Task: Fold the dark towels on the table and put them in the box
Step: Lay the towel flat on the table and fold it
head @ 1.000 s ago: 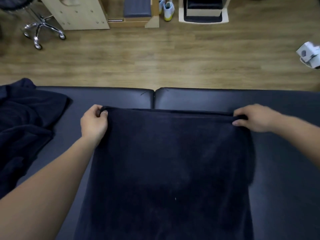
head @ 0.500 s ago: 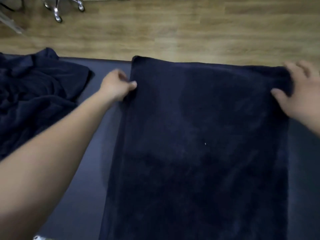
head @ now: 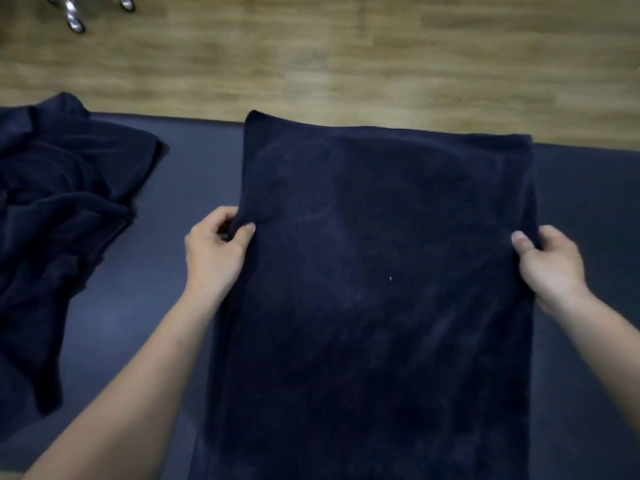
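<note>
Pinching the dark towel point(head: 381, 271) at both side edges, about halfway along its visible length: left grip point(head: 216, 251) closed on the left edge, thumb on the cloth and fingers curled around a small gather of it; right grip point(head: 547, 261) closed on the right edge in the same fashion, thumb on top. Spread flat on the dark padded tabletop point(head: 156, 271), with the far edge reaching the tabletop's far rim and the near end running out of view at the bottom. Shifted from a second ago: then clamped on the two far corners, half a second ago loosened beside those corners (the right one spread open), now drawn back along the sides toward the body and clamped anew. Probably means laying-out finished and a fresh hold taken for the first fold, most likely across the middle, though not yet begun. Waiting well to the left, apart from the one in hand: a crumpled heap of more dark towels point(head: 59, 209). No sight of the box anywhere, so early in the task by this reckoning. Beyond the tabletop, only wooden floor point(head: 311, 57) and chair castors point(head: 74, 15) at the top left. Worth keeping both edges level in the coming move, lest the soft cloth sag and crease crooked.
</note>
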